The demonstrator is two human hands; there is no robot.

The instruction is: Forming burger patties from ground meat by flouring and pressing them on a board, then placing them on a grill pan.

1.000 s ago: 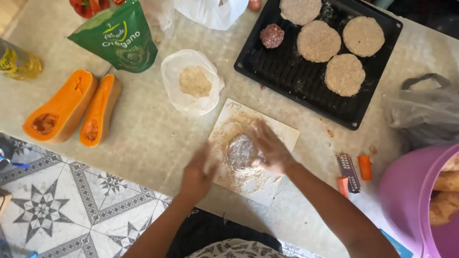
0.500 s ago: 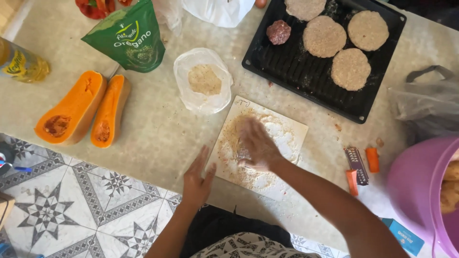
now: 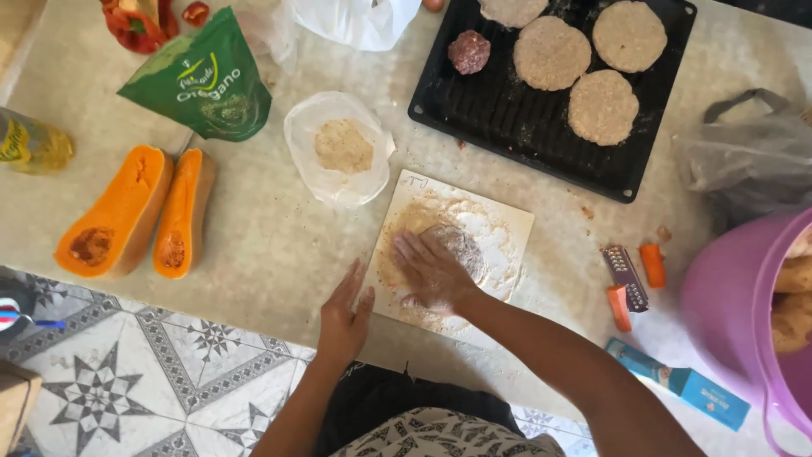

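Observation:
My right hand (image 3: 430,272) lies flat, fingers together, pressing a crumb-coated meat patty (image 3: 461,245) onto a pale crumb-dusted cutting board (image 3: 499,222) in the middle of the counter. My left hand (image 3: 342,315) rests open against the board's left edge, fingers spread and holding nothing. Most of the patty is hidden under my right palm. Above the board a clear plastic bag (image 3: 340,156) holds a heap of breadcrumbs.
A black oven tray (image 3: 507,127) at upper right carries three breaded patties and one raw meatball (image 3: 469,52). Two butternut squash halves (image 3: 135,211) lie left, a green herb pouch (image 3: 207,80) above them. A small grater (image 3: 624,275) and a purple bucket (image 3: 736,305) sit right.
My right hand went from cupping the patty to pressing it flat on the board. My left hand slid off the board to its left edge.

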